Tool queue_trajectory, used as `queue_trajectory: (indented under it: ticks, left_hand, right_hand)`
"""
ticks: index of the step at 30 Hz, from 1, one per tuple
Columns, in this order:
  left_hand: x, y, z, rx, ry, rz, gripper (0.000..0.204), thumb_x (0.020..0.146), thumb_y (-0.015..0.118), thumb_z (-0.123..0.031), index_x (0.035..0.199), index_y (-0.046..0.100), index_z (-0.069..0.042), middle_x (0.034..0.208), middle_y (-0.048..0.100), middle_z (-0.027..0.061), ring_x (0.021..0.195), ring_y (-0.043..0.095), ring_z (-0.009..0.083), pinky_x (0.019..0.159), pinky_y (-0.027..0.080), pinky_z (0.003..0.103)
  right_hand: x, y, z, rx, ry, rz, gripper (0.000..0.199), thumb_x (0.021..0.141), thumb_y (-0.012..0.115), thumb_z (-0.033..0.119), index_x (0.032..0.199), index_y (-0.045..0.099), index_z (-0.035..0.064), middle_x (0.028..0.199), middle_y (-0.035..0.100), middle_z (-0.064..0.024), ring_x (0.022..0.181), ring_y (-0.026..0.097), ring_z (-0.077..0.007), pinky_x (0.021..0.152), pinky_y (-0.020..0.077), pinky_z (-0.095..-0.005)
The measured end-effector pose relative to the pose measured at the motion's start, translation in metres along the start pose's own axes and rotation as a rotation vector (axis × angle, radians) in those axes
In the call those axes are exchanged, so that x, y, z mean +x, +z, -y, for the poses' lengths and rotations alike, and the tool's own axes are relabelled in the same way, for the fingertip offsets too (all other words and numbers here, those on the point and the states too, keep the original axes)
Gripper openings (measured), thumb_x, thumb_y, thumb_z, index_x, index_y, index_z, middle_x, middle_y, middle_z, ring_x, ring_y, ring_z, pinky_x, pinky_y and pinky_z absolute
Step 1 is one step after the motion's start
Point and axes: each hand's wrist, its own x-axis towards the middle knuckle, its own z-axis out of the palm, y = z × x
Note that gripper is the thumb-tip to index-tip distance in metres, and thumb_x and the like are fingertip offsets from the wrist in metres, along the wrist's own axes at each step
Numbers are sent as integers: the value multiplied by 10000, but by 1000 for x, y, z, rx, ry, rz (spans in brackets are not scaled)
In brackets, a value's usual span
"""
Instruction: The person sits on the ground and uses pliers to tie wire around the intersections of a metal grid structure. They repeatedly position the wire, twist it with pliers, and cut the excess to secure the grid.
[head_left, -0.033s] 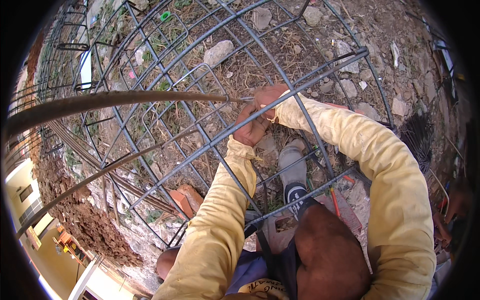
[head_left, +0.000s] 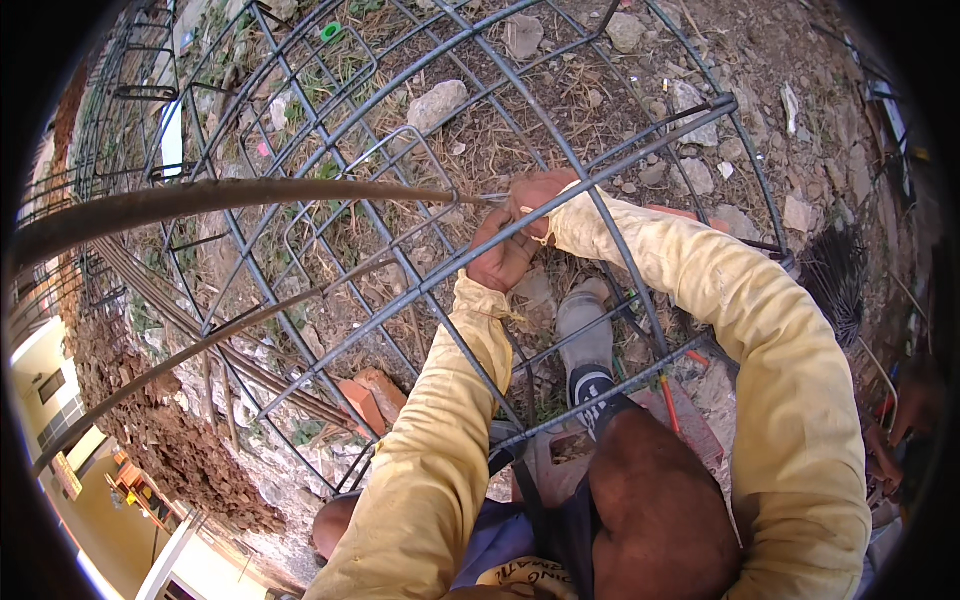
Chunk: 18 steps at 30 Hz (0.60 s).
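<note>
My left hand and my right hand meet inside a cage of steel reinforcing bars, reaching in between its bars. The fingers of both are curled and close together. What they pinch is hidden by the hands and the bar crossing in front. A long rusty rod comes in from the left and its end lies beside my right fingers, where a short pale metal piece shows. A thin bent wire stirrup hangs in the cage just left of the hands. Yellow sleeves cover both forearms.
A grey boot stands below my hands, among the bars. Broken brick and stones lie on the dry ground. More rods run off to the left, past heaped reddish soil. A bundle of dark wire lies at right.
</note>
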Motion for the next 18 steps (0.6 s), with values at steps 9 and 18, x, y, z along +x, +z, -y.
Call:
queue_trajectory:
  ticks: [9, 18]
  left_hand:
    - [-12, 9, 9, 76, 30, -251, 506, 970, 588, -332, 1364, 449, -47, 1448, 418, 141, 1298, 462, 299, 1088, 399, 473]
    - [-126, -19, -31, 1110, -61, 41, 525, 1003, 529, -239, 1431, 381, 26, 1416, 486, 186, 1258, 527, 312, 1066, 440, 386]
  right_hand:
    - [-28, 24, -49, 208, 303, 11, 376, 927, 531, 418, 989, 652, 68, 893, 671, -215, 880, 644, -393, 790, 501, -464]
    - [-226, -154, 23, 600, 610, -282, 389, 968, 601, 367, 1046, 664, -8, 862, 692, -102, 739, 658, -173, 674, 500, -298]
